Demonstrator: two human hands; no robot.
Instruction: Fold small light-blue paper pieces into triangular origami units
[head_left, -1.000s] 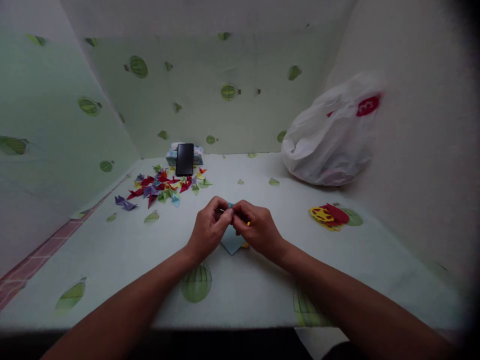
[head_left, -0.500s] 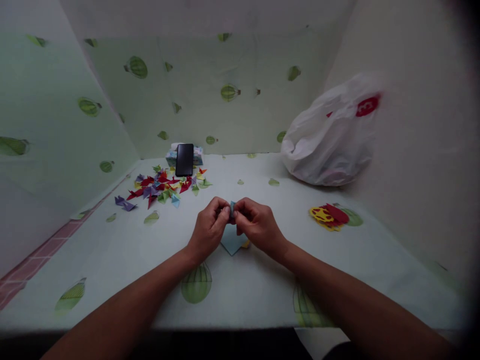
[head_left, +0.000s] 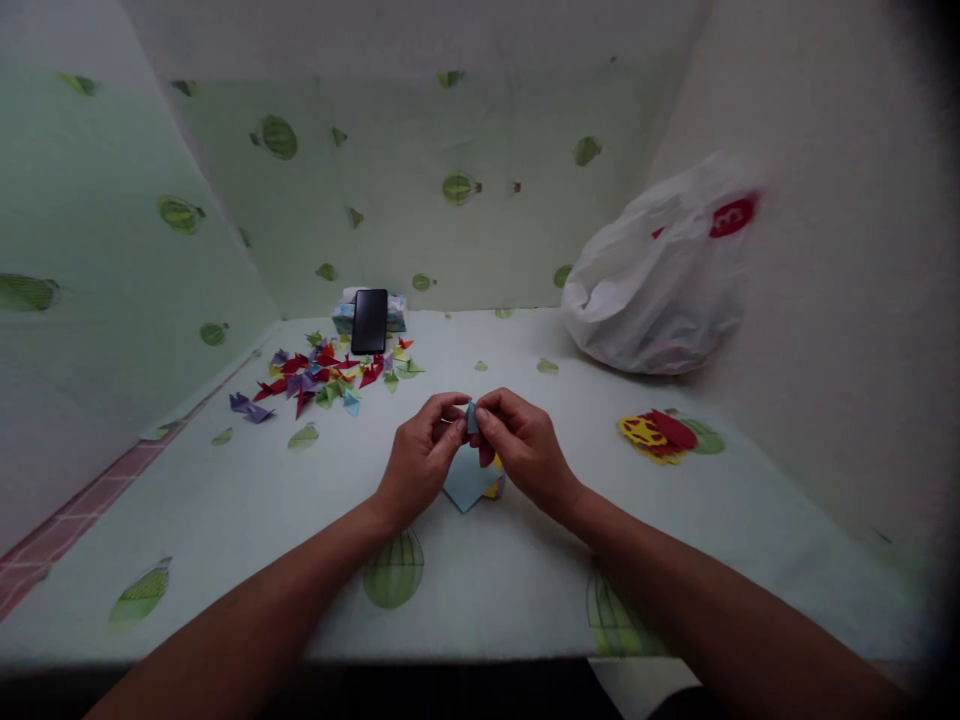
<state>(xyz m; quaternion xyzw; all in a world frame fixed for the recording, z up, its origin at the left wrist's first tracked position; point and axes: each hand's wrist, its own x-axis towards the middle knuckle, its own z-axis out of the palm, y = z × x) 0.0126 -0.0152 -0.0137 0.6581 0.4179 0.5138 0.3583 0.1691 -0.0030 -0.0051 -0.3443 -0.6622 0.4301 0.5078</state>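
Between my fingertips is a small folded piece of light blue paper (head_left: 472,417), held up above the table. My left hand (head_left: 426,447) pinches it from the left, thumb against fingers. From the other side my right hand (head_left: 523,444) grips it, also between thumb and fingers. Part of the folded paper is hidden by the fingers. Just below the hands lies a stack of square paper sheets (head_left: 469,483), light blue on top, with yellow and purple edges showing at its right.
Many folded paper cranes (head_left: 322,380) in several colours lie at the back left. Behind them a black phone (head_left: 370,321) leans on a tissue box (head_left: 343,318). A white plastic bag (head_left: 660,280) stands at the back right, with yellow and red cut-out shapes (head_left: 658,434) before it.
Both hands have shifted slightly at the folded blue paper, and its upright face now shows more. A little more of the sheet stack's right edge is visible.
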